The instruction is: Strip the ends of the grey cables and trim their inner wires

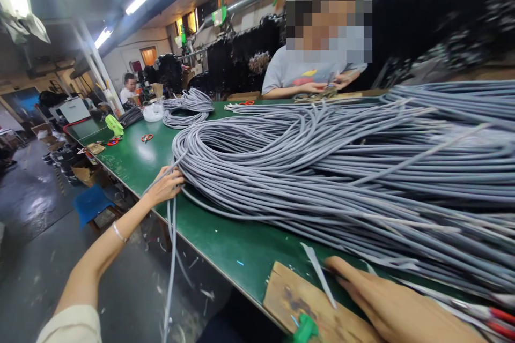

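A large bundle of looped grey cables (249, 171) lies along the green table. At its left bend my left hand (167, 186) is closed around grey cable; loose cable lengths (171, 257) hang from there over the table edge. My right hand (386, 295) is at the lower right, beside the front of the bundle and over a wooden board (281, 289). Its visible fingers are stretched to the left, and I see nothing held in them; its underside is hidden. A thin pale strip (319, 273) lies just left of its fingertips. Red-handled pliers (494, 319) lie to its right.
Across the table (225, 241) sits a person in a grey shirt (277, 72), handling something small. Another cable coil (187, 110), orange-handled scissors (147, 138) and a lime-green object (115, 125) are farther left. A blue stool (92, 203) stands beside the table. Green tape (306, 327) is on the board.
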Tool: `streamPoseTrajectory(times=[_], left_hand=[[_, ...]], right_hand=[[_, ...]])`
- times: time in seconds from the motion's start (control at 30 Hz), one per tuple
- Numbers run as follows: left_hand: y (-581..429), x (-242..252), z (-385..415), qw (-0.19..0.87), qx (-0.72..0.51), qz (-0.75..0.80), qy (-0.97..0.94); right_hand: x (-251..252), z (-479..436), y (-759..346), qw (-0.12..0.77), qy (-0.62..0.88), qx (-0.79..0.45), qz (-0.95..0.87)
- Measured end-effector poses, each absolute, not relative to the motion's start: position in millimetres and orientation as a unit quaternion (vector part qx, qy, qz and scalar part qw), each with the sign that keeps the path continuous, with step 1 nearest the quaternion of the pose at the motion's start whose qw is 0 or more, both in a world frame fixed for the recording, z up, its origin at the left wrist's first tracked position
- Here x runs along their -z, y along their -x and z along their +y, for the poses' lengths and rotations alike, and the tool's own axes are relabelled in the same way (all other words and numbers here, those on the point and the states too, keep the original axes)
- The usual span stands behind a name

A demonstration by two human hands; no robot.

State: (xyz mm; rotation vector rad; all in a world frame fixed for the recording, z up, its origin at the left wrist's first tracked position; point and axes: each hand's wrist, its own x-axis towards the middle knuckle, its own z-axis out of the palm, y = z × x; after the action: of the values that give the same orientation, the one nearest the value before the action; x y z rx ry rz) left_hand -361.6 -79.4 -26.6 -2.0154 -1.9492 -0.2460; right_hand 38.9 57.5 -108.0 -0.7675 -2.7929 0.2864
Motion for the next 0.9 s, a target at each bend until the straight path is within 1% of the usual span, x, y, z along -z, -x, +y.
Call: streamPoseTrajectory(times=[0.03,0.07,0.13,0.23,0.33,0.4,0.47,0.53,0.63,0.7,0.8,0.9], left_hand=[[352,25,-82,0.157,0.079,-0.668,0.724],[339,25,-85,0.151,0.073,-0.651,0.74],[306,27,-87,0.132,0.064,-0.61,0.778],[248,25,-80,0.092,0.059,-0.549,0.829],[202,10,-57,0.049,0.105,-0.533,0.838],[187,-4,-35,0.01,0.177,-0.527,0.831],[180,-15,-17,-0.025,0.23,-0.511,0.828],[177,-22,-6,-0.047,0.256,-0.492,0.831],[171,-19,-3,-0.085,0.283,-0.479,0.826],[167,-14,-7,-0.111,0.298,-0.484,0.815],[162,-10,-18,-0.133,0.288,-0.482,0.816],[157,-14,-33,-0.138,0.256,-0.477,0.83]], right_hand=[[102,55,-38,0.091,0.246,-0.105,-0.959],[95,51,-37,0.08,0.27,-0.098,-0.955],[80,45,-34,0.045,0.269,-0.108,-0.956],[59,36,-30,0.028,0.277,-0.117,-0.953],[45,33,-32,0.02,0.28,-0.135,-0.95],[40,35,-37,0.03,0.289,-0.141,-0.947],[36,41,-44,0.063,0.297,-0.148,-0.941],[33,48,-49,0.13,0.305,-0.172,-0.928],[27,51,-51,0.249,0.34,-0.251,-0.871],[22,48,-49,0.304,0.359,-0.32,-0.823],[18,37,-43,0.351,0.338,-0.398,-0.777],[16,25,-39,0.387,0.299,-0.438,-0.754]])
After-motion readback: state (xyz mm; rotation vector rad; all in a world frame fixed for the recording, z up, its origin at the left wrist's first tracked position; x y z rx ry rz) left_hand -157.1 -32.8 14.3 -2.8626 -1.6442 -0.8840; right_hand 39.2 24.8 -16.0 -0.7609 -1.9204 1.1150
